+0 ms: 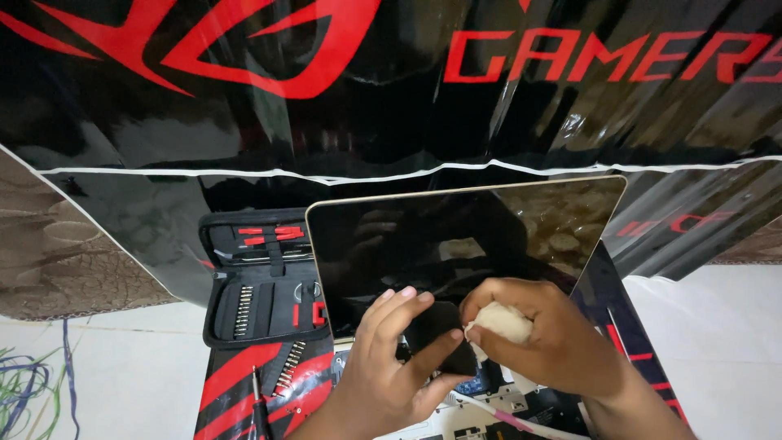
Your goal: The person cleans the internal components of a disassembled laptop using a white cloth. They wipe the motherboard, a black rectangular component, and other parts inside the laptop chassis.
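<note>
A tablet-like device with a dark glossy screen and a pale gold rim (464, 236) stands tilted in front of me. My left hand (383, 371) grips a small black block-shaped part (440, 334) at the screen's lower edge. My right hand (546, 334) is closed around a wad of off-white cloth or cotton (503, 322), which it presses against that black part. Both hands meet just below the screen's middle.
An open black tool case (257, 285) with screwdriver bits and red-handled tools lies to the left. A screwdriver (259, 411) rests on the black-and-red mat (236, 383). A circuit board and cable (489, 403) lie under my hands. Coloured wires (24, 391) sit on the white floor at left.
</note>
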